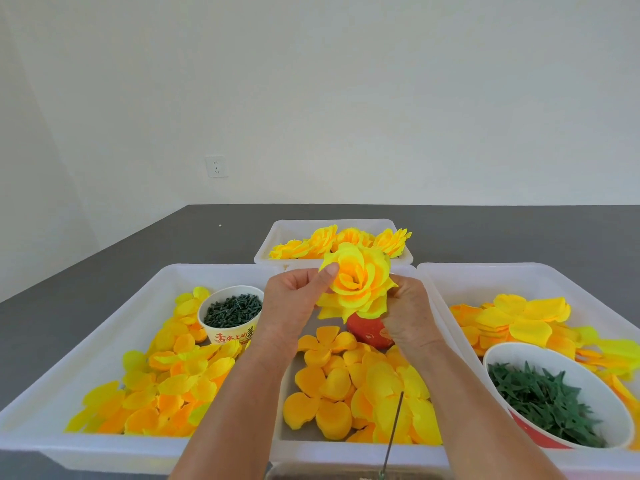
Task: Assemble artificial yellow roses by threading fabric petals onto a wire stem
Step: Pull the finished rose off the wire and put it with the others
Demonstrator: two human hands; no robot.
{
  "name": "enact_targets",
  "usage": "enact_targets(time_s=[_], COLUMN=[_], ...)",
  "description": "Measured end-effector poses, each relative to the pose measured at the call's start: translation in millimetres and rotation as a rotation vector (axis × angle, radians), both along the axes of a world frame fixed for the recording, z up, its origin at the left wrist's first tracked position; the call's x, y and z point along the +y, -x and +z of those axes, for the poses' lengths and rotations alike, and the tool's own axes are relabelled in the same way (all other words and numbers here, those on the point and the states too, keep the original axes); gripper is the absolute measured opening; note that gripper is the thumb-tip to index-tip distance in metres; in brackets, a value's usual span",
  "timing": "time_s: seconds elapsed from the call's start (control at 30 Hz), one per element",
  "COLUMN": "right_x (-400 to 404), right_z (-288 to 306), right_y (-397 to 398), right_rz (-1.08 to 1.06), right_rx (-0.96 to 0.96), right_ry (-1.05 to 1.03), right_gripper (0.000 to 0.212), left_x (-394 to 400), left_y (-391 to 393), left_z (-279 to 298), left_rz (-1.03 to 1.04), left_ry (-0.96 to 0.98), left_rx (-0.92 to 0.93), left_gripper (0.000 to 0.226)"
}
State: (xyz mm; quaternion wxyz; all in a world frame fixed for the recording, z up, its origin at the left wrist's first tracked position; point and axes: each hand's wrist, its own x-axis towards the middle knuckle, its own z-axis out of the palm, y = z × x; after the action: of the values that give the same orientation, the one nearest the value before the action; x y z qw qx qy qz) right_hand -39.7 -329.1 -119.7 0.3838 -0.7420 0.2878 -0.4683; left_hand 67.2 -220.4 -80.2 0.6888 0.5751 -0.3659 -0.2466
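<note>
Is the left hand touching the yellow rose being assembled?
Touching. The head view shows the left hand with its thumb pressed flat on an outer petal of the rose, no gap between them.

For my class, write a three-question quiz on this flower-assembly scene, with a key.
1. True or false: both hands hold the rose.
2. Which container holds the green star-shaped leaves? A) paper cup B) red bowl C) far tray
3. Fill in: the finished roses lie in the ___ tray.

Key: 1 true; 2 B; 3 far.
</note>
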Motion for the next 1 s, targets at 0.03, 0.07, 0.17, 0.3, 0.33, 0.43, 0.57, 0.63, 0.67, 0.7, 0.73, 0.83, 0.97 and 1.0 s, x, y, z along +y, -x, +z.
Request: enact_targets(time_s=[0.03, 0.07, 0.17, 0.3, 0.33, 0.43, 0.57, 0.63, 0.67, 0.7, 0.73, 0.83, 0.97, 1.0], right_x=[-0.3, -0.7, -0.5, 3.4, 4.2, 6.4, 6.9, 4.7, 3.8, 3.2, 2.9, 2.8, 5.2, 6.0], right_z=[-0.1, -0.3, -0.6, 1.2, 1.1, 0.6, 4.0, 4.1, 3.9, 3.4, 3.0, 3.2, 5.0, 5.6], right_y=[0.0, 0.0, -0.4, -2.4, -2.6, -1.9, 0.1, 0.8, 1.1, 1.4, 1.7, 2.8, 2.8, 2.9], right_rz=[0.006, 0.008, 0.019, 0.051, 0.065, 0.065, 0.035, 0.035, 0.036, 0.037, 0.04, 0.035, 0.024, 0.022], right_rx=[-0.007, -0.006, 0.002, 0.051, 0.07, 0.114, 0.08, 0.026, 0.006, -0.006, -0.018, -0.037, -0.03, -0.03], right_ry=[0.0, -0.002, -0.004, 0.006, -0.001, 0.006, 0.046, 0.051, 0.051, 0.049, 0.049, 0.059, 0.061, 0.063], right_gripper=[0.013, 0.012, 0.013, 0.008, 0.008, 0.014, 0.019, 0.021, 0.022, 0.023, 0.026, 0.038, 0.038, 0.036], left_x=[-0.6, -1.0, -1.1, -1.9, -2.2, -4.0, -2.9, -1.8, -1.9, -1.8, -1.1, 1.4, 1.7, 1.0], left_y=[-1.1, -2.5, -6.7, -7.7, -7.7, -7.9, -3.4, -2.8, -4.0, -5.2, -5.4, -2.7, -3.6, -4.1], left_z=[0.0, -0.1, -1.8, -2.2, -2.2, -3.4, -2.6, -1.7, -2.1, -1.9, -1.0, 2.1, 1.3, 1.1], left_rz=[0.002, 0.005, 0.009, 0.045, 0.054, 0.088, 0.088, 0.07, 0.069, 0.065, 0.056, 0.022, 0.018, 0.029], left_ry=[-0.011, -0.025, -0.035, 0.004, 0.009, 0.022, 0.041, 0.049, 0.042, 0.033, 0.021, 0.009, 0.001, -0.003], left_rx=[0.021, 0.034, 0.045, 0.055, 0.042, -0.012, -0.021, 0.028, 0.04, 0.055, 0.069, 0.085, 0.07, 0.079], left_gripper=[0.029, 0.019, 0.018, 0.019, 0.019, 0.025, 0.023, 0.028, 0.034, 0.039, 0.042, 0.039, 0.02, 0.012])
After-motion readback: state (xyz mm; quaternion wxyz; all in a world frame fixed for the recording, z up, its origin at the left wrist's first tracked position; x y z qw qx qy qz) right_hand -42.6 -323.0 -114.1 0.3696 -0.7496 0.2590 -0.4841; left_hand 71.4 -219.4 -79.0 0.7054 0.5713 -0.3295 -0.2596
